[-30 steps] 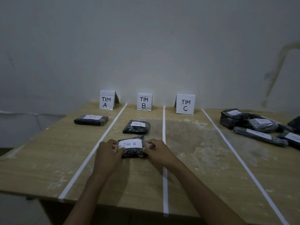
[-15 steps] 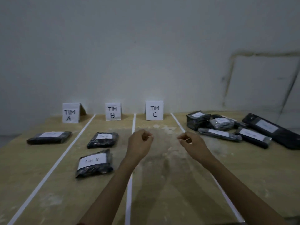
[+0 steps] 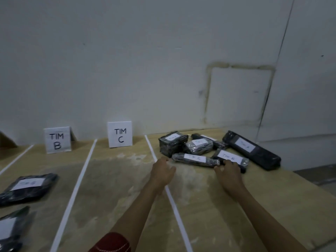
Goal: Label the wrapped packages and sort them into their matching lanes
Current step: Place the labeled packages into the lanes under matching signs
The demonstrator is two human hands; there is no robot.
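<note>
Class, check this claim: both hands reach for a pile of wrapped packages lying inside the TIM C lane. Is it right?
No. The head view shows the pile lying outside that lane, right of the white line beside the TIM C sign. The left hand and right hand do reach for it.

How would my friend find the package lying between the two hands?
Look right of the TIM C sign, past the white tape line, to the heap of black wrapped packages. At its front edge lies the package: a thin, long roll, slimmer than its neighbours, with a white label reading TIM C.
</note>
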